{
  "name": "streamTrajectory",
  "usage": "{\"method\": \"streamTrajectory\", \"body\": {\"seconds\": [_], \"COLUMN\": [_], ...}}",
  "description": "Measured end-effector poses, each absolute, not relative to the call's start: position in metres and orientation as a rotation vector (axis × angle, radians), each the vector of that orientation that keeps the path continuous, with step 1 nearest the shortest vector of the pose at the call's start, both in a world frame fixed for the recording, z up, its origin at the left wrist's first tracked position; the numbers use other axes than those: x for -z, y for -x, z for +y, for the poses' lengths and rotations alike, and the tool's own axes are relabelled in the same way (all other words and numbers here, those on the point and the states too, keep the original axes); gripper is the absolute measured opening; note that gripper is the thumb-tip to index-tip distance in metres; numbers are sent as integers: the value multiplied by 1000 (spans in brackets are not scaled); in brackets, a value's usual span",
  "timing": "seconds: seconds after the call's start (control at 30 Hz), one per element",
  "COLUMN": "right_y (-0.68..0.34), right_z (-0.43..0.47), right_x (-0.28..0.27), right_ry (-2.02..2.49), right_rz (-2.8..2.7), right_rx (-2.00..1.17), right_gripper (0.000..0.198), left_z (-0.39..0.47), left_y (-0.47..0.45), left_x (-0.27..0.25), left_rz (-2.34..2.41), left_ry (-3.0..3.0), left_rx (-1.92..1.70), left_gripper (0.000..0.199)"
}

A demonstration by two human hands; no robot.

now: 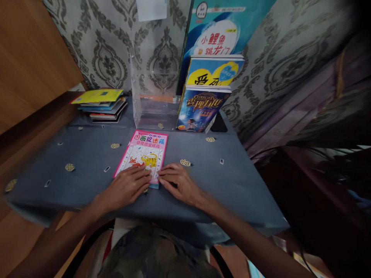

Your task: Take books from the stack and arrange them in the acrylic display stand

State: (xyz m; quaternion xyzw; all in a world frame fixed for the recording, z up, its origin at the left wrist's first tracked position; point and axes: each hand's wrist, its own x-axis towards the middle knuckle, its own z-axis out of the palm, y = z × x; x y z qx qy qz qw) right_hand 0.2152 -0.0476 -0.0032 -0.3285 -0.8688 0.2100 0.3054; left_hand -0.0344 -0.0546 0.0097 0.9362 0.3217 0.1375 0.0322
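A pink-bordered children's book (150, 146) with a cartoon tiger and fox on its cover lies on the table in front of me. A strip of blue shows beneath its near edge. My left hand (129, 182) rests across the lower part of the cover, palm down, fingers stretched out. Against the lower right edge of the same book is my right hand (181, 183), its fingers extended and slightly curved. Neither hand is wrapped around anything. The fingers cover the bottom of the cover picture.
A clear acrylic rack (155, 119) stands at the back of the table (89, 154). Its right side holds upright books, a dark blue book (199, 110) in front. At the back left is a book stack (100, 104). A dark flat object (219, 123) lies behind the rack's right side.
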Motion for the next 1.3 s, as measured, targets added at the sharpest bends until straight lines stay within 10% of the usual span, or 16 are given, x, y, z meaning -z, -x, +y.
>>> {"method": "streamTrajectory", "body": {"seconds": [0.77, 1.3], "right_y": [-215, -204], "right_z": [-75, -38], "right_x": [-5, 8], "right_ry": [861, 1395], "right_rz": [-2466, -2336], "right_rx": [-365, -134], "right_gripper": [22, 39], "left_z": [92, 29], "left_y": [-55, 45], "left_x": [-10, 48], "left_rz": [1203, 1833], "left_ry": [-2856, -2565], "left_rx": [-143, -467], "left_gripper": [39, 60]}}
